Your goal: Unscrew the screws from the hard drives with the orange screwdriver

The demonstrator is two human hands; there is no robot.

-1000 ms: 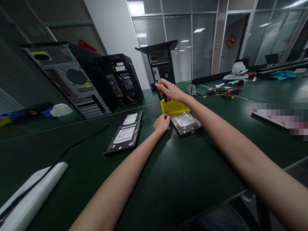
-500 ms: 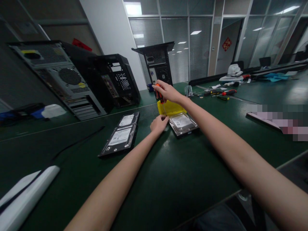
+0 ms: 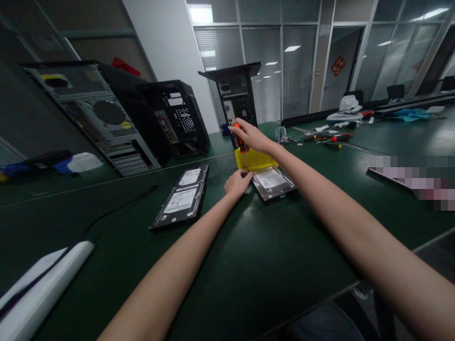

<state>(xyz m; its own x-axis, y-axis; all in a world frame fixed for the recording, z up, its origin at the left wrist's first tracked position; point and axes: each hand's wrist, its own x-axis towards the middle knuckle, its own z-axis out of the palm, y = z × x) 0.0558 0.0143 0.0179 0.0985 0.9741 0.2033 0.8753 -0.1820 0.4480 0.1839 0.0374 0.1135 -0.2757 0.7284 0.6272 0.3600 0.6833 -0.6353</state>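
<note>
Green counter (image 3: 270,265) spans a glass-walled office, with open computer cases (image 3: 106,118) at its far left. Two spare drives (image 3: 181,199) lie flat. A silver hard drive (image 3: 273,182) sits against a yellow tray (image 3: 254,158). The left hand (image 3: 238,182) curls at its near-left corner; I cannot tell whether it pinches anything. The right hand (image 3: 250,137) grips an orange screwdriver (image 3: 239,135), tip down there. This is probably screw work, which calls for a plumb tool.

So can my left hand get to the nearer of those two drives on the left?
Probably yes. The left hand rests at the edge of the silver drive, and only bare green table lies between it and the nearer black drive. The right hand grips the screwdriver.
</note>
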